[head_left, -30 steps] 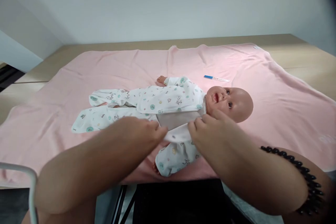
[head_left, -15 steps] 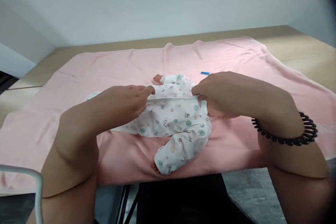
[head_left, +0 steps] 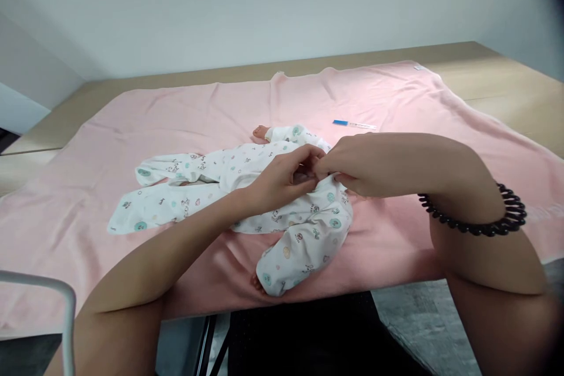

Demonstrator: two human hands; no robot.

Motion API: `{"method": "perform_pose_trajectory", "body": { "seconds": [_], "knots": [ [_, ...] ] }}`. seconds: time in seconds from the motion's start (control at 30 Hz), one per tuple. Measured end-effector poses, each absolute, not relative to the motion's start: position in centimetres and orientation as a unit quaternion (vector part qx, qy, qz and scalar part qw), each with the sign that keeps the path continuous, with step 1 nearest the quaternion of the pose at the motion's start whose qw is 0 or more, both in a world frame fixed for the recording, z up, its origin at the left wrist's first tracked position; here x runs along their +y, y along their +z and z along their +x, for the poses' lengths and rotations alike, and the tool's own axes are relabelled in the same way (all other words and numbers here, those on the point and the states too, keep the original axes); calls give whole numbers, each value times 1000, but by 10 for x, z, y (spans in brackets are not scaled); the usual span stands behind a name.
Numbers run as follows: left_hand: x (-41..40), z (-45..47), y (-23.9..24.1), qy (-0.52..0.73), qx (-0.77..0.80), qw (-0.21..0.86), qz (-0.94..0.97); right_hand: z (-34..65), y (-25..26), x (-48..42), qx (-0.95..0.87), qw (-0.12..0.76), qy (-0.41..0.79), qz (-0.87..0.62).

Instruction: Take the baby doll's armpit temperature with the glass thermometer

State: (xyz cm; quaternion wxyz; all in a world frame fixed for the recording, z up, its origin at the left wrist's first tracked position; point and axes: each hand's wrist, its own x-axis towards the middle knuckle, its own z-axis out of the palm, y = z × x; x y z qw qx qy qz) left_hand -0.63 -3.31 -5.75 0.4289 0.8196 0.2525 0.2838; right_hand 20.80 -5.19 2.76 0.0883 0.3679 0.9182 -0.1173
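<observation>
A baby doll lies on its back, dressed in a white printed baby outfit with long sleeves and legs. Its legs point left; its head is hidden behind my right wrist. My left hand is at the chest, thumb and fingers closed on the front edge of the outfit. Right against it, my right hand pinches the same edge near the neckline. The fingertips of both hands meet there, and any fastener between them is covered. One doll hand shows at the far sleeve, another at the near sleeve.
Beneath the doll a pink blanket covers much of the wooden table. Behind the doll lies a glass thermometer with a blue end. A pale curved metal bar stands at lower left. The wall rises behind the table.
My left hand has moved right along the outfit from the waist to the chest, joining my right hand. The doll's legs and more of the thermometer have come into view.
</observation>
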Motion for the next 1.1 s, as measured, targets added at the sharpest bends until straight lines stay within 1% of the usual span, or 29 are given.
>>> {"method": "perform_pose_trajectory", "body": {
  "seconds": [0.17, 0.33, 0.53, 0.7, 0.8, 0.97, 1.1],
  "knots": [
    [-33, -5, -57, 273, 280, 361, 847, 196, 25, -50, 911, 101, -93, 390],
    [-34, 0, -61, 270, 296, 331, 854, 199, 19, -47, 916, 93, -82, 383],
    [-34, 1, -64, 264, 308, 348, 845, 198, 12, -44, 910, 89, -56, 400],
    [-33, 0, -66, 264, 311, 397, 822, 197, 10, -44, 898, 104, -69, 421],
    [-32, 0, -68, 272, 301, 406, 818, 193, 9, -47, 890, 98, -68, 439],
    [-34, -1, -62, 248, 328, 407, 816, 184, 13, -53, 890, 91, -36, 446],
    [-40, -1, -55, 252, 309, 423, 814, 179, 16, -56, 893, 106, -13, 437]
  ]
}}
